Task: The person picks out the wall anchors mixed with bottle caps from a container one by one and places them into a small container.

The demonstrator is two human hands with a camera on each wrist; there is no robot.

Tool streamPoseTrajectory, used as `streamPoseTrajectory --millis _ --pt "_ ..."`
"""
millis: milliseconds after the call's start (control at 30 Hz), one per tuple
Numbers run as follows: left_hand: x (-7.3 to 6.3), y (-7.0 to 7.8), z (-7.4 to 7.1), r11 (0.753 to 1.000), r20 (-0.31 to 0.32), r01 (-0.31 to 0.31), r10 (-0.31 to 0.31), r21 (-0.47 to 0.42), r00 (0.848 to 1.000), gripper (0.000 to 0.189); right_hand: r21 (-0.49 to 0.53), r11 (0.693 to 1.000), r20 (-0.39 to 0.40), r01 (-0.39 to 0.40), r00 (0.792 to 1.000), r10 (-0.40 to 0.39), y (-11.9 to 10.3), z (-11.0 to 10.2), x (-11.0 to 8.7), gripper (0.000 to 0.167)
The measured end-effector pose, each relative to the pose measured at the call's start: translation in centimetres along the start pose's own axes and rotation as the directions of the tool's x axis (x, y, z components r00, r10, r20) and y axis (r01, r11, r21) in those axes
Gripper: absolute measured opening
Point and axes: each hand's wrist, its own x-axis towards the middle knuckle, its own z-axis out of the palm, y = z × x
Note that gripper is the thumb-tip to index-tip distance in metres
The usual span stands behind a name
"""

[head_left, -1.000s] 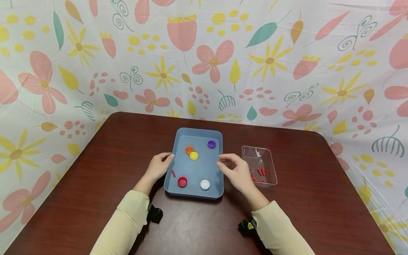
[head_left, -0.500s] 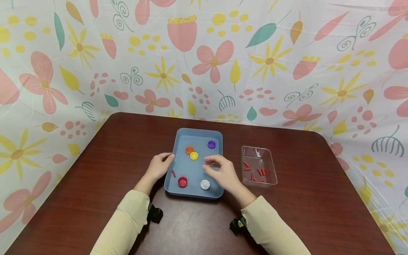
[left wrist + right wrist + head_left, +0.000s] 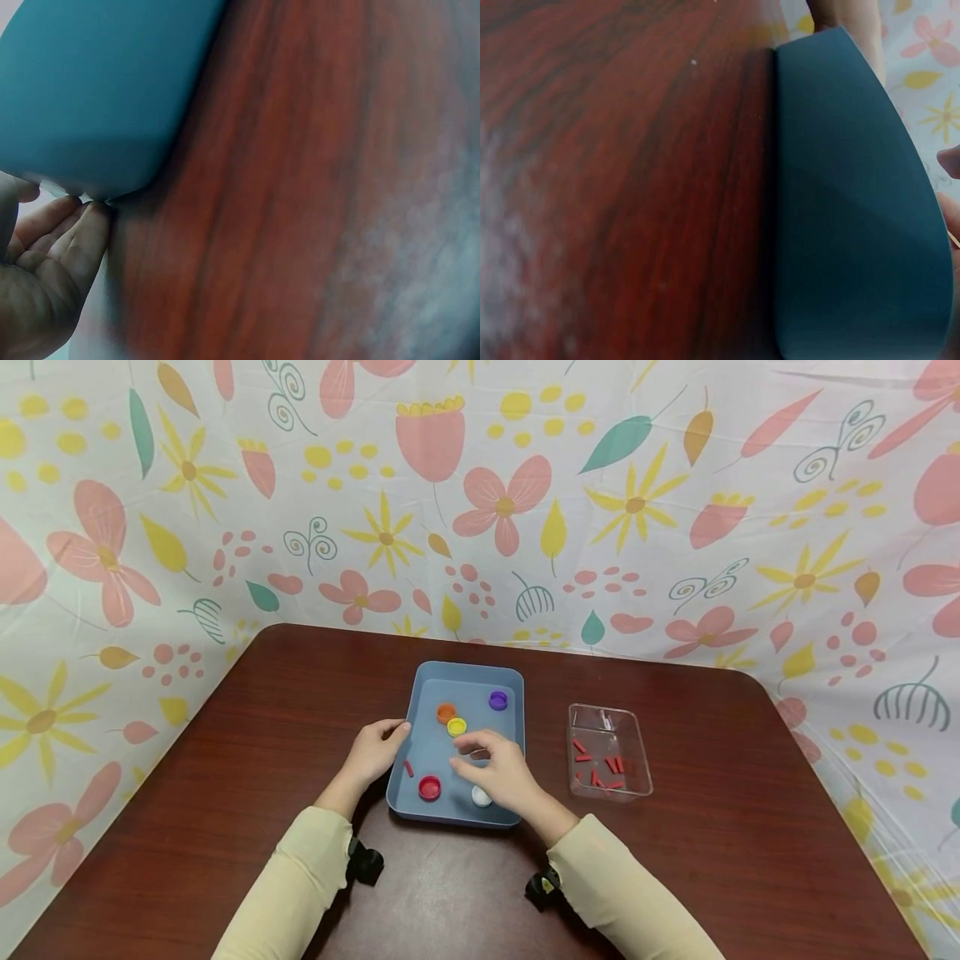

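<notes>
My left hand (image 3: 371,753) holds the left side of the blue-grey tray (image 3: 431,672), thumb at the rim and fingers against the outer wall. In the left wrist view the left fingertips (image 3: 94,217) touch the tray underneath its edge. My right hand (image 3: 501,770) hovers over the tray's right half, thumb and fingers apart with nothing visible between them. Its fingertips are near a yellow round cap (image 3: 456,727). Inside the tray also lie an orange cap (image 3: 445,712), a purple cap (image 3: 498,700), a red cap (image 3: 430,788), a partly covered white cap (image 3: 481,797) and a small red stick (image 3: 408,769).
A clear plastic box (image 3: 637,735) stands right of the tray, with several short red sticks (image 3: 615,765) in it. Everything rests on a dark wooden table (image 3: 720,777). A flowered cloth (image 3: 570,510) hangs behind the table.
My right hand has moved left from beside the clear box, across the tray's right rim, toward the yellow cap. It now partly covers the white cap. The left hand stays in place.
</notes>
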Motion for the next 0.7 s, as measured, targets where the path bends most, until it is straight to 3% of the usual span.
streamPoseTrajectory --millis 267,700 --pt "-0.1 0.0 0.0 1.0 0.003 0.013 -0.013 -0.005 1.0 0.044 -0.041 0.998 0.046 0.038 0.998 -0.036 -0.1 1.0 0.4 0.031" --pt "-0.1 0.2 0.0 1.0 0.0 0.009 -0.009 -0.008 1.0 0.045 -0.119 0.993 0.122 0.018 0.992 -0.003 -0.8 2.4 1.2 0.033"
